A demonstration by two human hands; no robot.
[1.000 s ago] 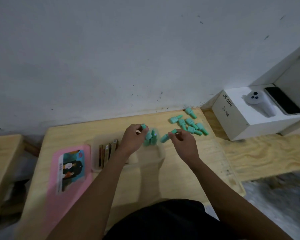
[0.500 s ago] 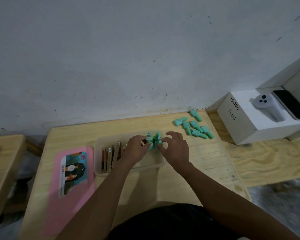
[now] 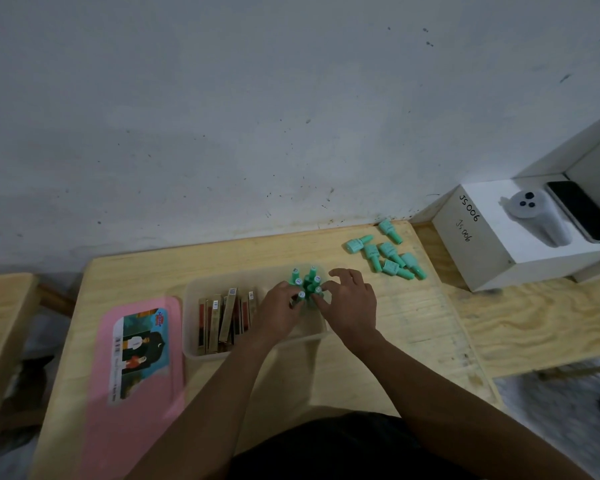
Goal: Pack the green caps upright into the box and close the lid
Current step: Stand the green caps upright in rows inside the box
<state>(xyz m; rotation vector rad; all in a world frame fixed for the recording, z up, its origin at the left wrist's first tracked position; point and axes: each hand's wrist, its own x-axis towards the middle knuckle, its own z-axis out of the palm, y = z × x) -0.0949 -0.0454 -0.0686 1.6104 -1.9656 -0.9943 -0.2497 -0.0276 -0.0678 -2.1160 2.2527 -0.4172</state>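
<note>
Packing about halfway: green caps (image 3: pixel 307 284) standing upright in the right end of the box (image 3: pixel 257 344), one pinched by the left hand (image 3: pixel 281 306), touched by the right hand (image 3: pixel 352 306), grip there impossible to tell. Next, probably, reaching for the loose caps (image 3: pixel 385 254) lying nearby, later the pink lid (image 3: pixel 136 358) beside the box.

I read "JS 006" handwritten twice on the white box (image 3: pixel 482 251), bold then fainter. The pink lid (image 3: pixel 97 427) has a sticker (image 3: pixel 141 351) too blurred to read.
</note>
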